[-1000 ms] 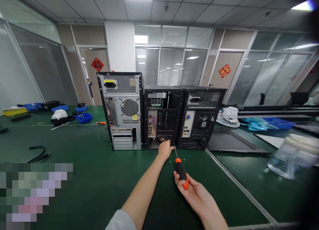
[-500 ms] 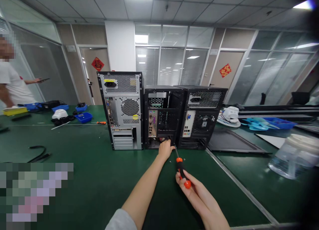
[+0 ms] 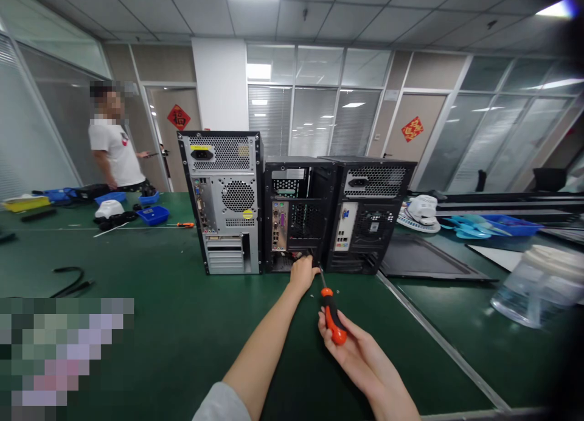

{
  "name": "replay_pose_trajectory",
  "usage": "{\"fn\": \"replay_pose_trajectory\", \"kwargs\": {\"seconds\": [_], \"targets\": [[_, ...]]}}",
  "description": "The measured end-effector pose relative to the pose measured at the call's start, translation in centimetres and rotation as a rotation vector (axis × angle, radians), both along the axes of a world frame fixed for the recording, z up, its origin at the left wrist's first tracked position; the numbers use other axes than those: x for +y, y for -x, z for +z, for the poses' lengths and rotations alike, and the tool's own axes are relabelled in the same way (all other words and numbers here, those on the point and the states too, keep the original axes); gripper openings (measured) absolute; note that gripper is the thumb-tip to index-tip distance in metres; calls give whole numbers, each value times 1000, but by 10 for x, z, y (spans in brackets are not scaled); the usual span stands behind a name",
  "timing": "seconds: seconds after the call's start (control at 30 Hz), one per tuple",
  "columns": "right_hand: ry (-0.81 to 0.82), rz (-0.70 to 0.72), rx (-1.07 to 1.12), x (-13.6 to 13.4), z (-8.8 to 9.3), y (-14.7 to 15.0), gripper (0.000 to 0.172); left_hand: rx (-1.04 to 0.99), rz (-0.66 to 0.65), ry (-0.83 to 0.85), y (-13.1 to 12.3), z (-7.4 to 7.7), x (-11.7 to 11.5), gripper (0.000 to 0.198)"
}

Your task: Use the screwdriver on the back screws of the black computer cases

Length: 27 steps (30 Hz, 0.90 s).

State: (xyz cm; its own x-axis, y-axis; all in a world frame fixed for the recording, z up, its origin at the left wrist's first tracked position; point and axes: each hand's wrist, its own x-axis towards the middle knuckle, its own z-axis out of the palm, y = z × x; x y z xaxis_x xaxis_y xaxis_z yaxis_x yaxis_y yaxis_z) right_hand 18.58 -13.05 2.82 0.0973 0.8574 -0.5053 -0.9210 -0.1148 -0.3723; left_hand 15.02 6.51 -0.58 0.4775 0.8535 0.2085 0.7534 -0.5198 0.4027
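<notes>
Three computer cases stand with their backs toward me. The middle black case [image 3: 298, 226] has a bare opening at the top and a slot opening at the bottom. My left hand [image 3: 302, 276] reaches to that lower opening, and most of its fingers are hidden there; what they hold, if anything, does not show. My right hand [image 3: 345, 336] is closed round the orange and black handle of a screwdriver [image 3: 332, 314]. Its shaft points up to the lower right edge of the middle case, beside my left hand; the very tip is hard to make out.
A silver-backed case [image 3: 230, 208] stands left, another black case [image 3: 369, 211] right. A black panel [image 3: 429, 260] and a water jug [image 3: 533, 290] lie further right. On the left are blue trays [image 3: 154, 215] and a black cable [image 3: 75, 281]. A person [image 3: 121, 147] stands beyond the table.
The screwdriver's handle has turned and shifted slightly left in my right hand, whose fingers have moved with it. My left hand stays put. The person at the left has walked rightward.
</notes>
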Motion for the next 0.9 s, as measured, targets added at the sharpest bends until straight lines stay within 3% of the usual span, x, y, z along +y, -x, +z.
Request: {"fn": "replay_pose_trajectory", "kwargs": {"seconds": [0.43,0.9], "targets": [[-39,32,-11,-1,-4,-1,15,-16,3,-4,-1,-3,2,25],[14,-11,80,-2,5,0,39,-26,0,-14,0,-2,1,25]]}}
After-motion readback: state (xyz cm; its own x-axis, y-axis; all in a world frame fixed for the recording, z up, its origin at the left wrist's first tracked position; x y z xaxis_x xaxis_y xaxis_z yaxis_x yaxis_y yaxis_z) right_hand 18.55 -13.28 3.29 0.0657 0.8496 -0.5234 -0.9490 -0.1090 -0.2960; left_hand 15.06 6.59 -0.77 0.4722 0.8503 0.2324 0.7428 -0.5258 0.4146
